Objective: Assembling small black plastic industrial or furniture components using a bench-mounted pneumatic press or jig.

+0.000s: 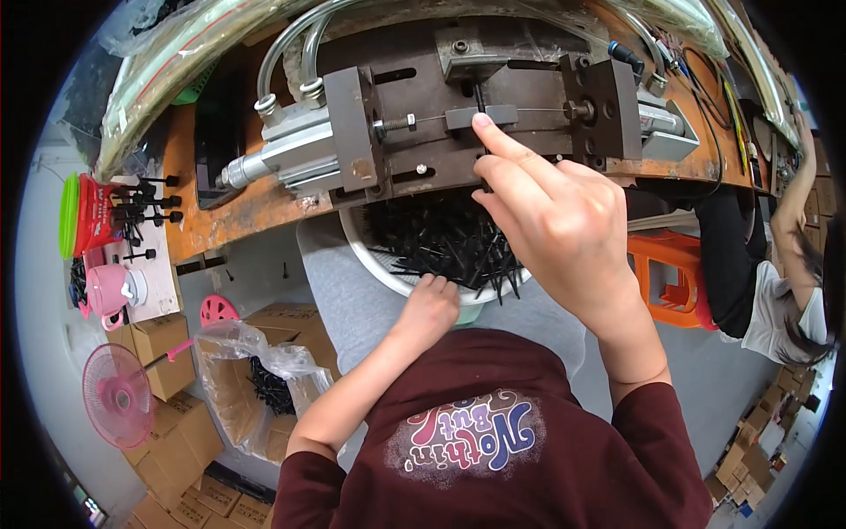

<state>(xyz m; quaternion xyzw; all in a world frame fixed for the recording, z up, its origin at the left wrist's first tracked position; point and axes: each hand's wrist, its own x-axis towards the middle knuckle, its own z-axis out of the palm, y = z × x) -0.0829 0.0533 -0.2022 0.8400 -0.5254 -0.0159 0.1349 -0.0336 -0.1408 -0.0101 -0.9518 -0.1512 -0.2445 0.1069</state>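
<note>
Black rod point(478, 93) just beneath the right fingers point(499, 140)

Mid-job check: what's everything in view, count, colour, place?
Workbench: one, orange-brown, across the top
Fixture: one, dark brown, on workbench
Cylinders: two, silver, at fixture's ends
Hoses: two, clear, upper left
Basin: one, white, below fixture
Slender pieces: many, black, in basin
Tub: one, red, green rim, left
Vessel: one, pink, below tub
Fan: one, pink, lower left
Lined box: one, brown, right of fan
Cardboard boxes: several, brown, lower left and right
Stool: one, orange, right
Co-worker: one, pale top, far right
Shirt: one, maroon, bottom middle
Left hand: one, bare, at basin's near rim
Right hand: one, bare, index fingertip at fixture's middle
</note>
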